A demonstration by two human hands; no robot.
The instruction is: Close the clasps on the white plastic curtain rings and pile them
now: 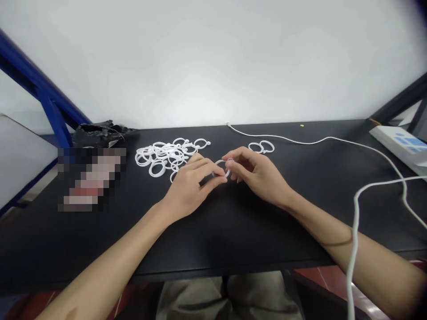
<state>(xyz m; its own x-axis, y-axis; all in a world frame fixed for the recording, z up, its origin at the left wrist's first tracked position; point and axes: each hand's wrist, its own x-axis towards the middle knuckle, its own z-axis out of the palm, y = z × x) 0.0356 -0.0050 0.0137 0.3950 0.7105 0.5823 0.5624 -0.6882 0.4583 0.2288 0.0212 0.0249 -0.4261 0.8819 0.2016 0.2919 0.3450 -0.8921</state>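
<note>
Both my hands meet over the middle of a black table (233, 226). My left hand (190, 186) and my right hand (256, 175) each pinch the same white plastic ring (223, 169) between fingertips, one on each side. A heap of several white rings (168, 155) lies just behind my left hand. Two more linked white rings (262, 147) rest behind my right hand.
A white cable (320, 141) runs from the table's back edge to the right, and a thicker white cable (355, 222) hangs over my right forearm. A white power strip (398, 144) sits at far right. Crumpled black plastic (100, 132) lies back left beside a blue frame (50, 102).
</note>
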